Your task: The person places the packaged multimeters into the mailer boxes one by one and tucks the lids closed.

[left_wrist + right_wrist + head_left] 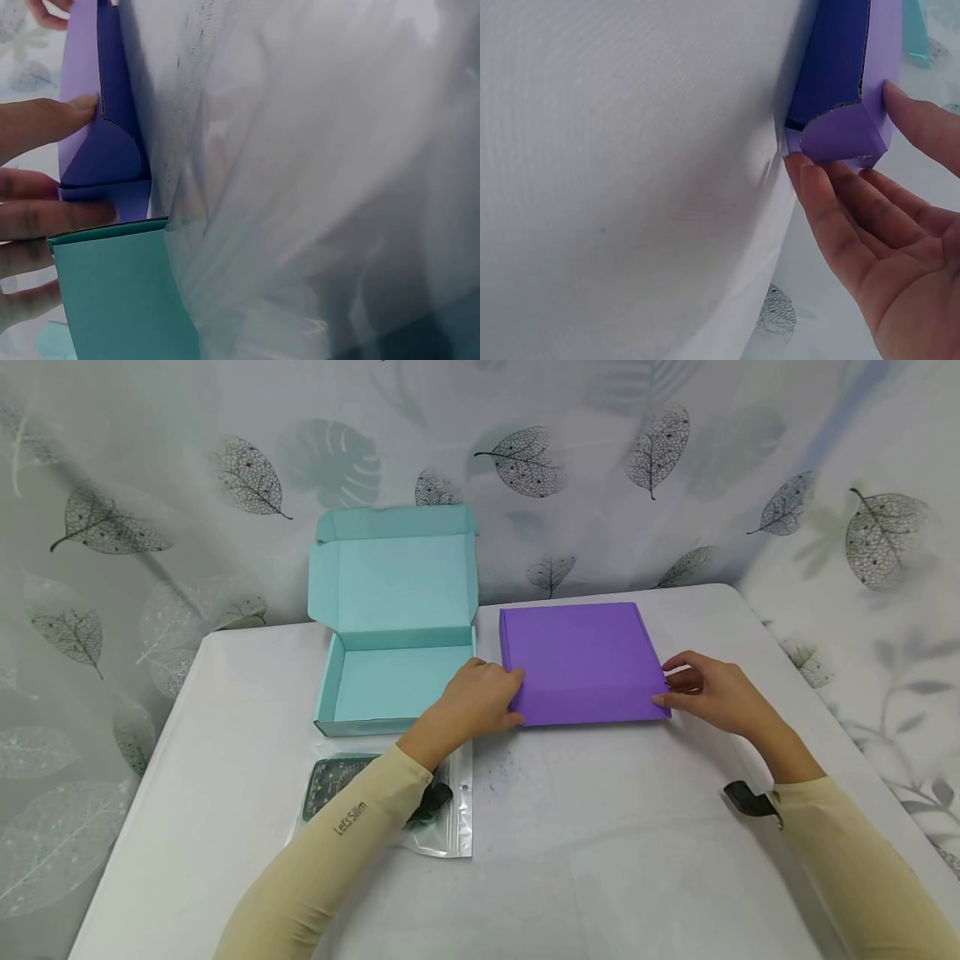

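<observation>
A closed purple cardboard box (581,664) lies flat on the white table, its front side facing me. My left hand (478,700) holds its left end near the front corner. In the left wrist view the thumb (49,124) presses on the box and the fingers (56,220) lie along its end. My right hand (716,695) grips the opposite end. The right wrist view shows that thumb (922,129) on the lid and the fingers (840,217) bent against the end wall.
Left of the purple box stands an open teal box (405,681), its lid (405,577) raised against the leaf-patterned curtain (525,410). A clear zip bag (456,822) with dark contents lies in front of it, partly under my left forearm (337,852).
</observation>
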